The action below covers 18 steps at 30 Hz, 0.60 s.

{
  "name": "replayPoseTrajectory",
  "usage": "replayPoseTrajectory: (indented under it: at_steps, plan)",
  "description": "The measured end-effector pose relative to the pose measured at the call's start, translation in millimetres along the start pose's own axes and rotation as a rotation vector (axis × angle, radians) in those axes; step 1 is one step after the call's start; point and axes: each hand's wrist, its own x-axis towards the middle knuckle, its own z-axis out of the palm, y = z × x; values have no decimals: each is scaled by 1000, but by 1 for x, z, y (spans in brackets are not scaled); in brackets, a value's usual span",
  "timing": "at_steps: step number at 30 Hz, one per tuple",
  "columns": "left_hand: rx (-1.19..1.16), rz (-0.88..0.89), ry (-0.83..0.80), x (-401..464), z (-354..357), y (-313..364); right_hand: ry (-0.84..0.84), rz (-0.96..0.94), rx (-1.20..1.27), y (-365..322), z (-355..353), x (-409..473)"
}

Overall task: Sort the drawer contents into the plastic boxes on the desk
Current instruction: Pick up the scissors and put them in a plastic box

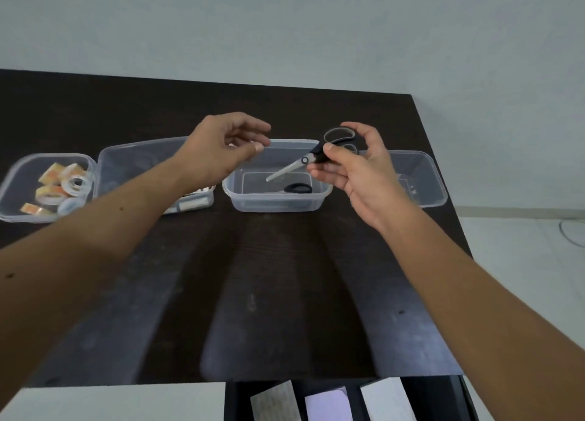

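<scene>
On the dark desk stand four clear boxes in a row. The leftmost box holds tape rolls. The left hand hovers over the second box, fingers loosely curled round nothing. The right hand pinches the scissors by their black handles (blades together, tip pointing down-left) above the third box. The fourth box sits behind it. The open drawer shows below.
</scene>
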Motion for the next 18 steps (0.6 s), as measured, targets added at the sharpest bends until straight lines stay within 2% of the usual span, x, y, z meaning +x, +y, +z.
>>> replayPoseTrajectory:
  at_steps: [4, 8, 12, 18]
  plan:
    - [-36, 35, 110, -10, -9, -5, 16, 42, -54, 7, 25, 15]
    - [-44, 31, 117, -19, -17, -7, 112, -15, -386, 20, 36, 28]
    - [-49, 31, 96, -27, -19, -7, 156, -124, -545, 21, 26, 22]
    - [-144, 92, 58, -35, -1, 12, 138, -281, -534, 10, 6, -1]
